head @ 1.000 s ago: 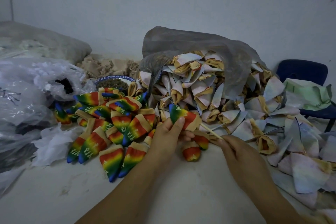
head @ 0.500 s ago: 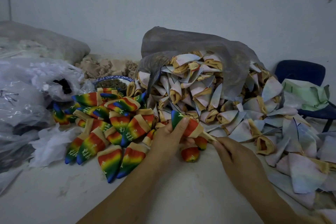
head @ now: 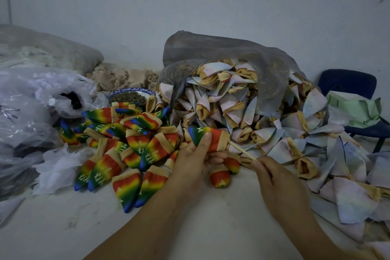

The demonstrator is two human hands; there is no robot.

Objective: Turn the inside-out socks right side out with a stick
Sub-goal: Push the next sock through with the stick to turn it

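Observation:
My left hand (head: 195, 159) grips a rainbow sock (head: 211, 137) with a tan cuff, thumb laid over its blue-green toe end. A thin pale stick (head: 240, 150) pokes out of the cuff toward the right, and my right hand (head: 274, 177) pinches its near end. A heap of rainbow socks (head: 126, 150), right side out, lies on the white table (head: 63, 228) to the left. Pale inside-out socks (head: 242, 103) with tan cuffs spill from a grey plastic bag (head: 221, 48) behind and to the right.
Crumpled clear plastic bags (head: 31, 101) fill the left side. A blue-rimmed bowl (head: 130, 93) of dark bits stands behind the rainbow heap. A blue chair (head: 348, 84) with green fabric (head: 356, 107) is at the far right. The wall is close behind.
The held sock has shifted slightly down and right in my left hand. More stick shows between the cuff and my right hand, which has drawn back a little.

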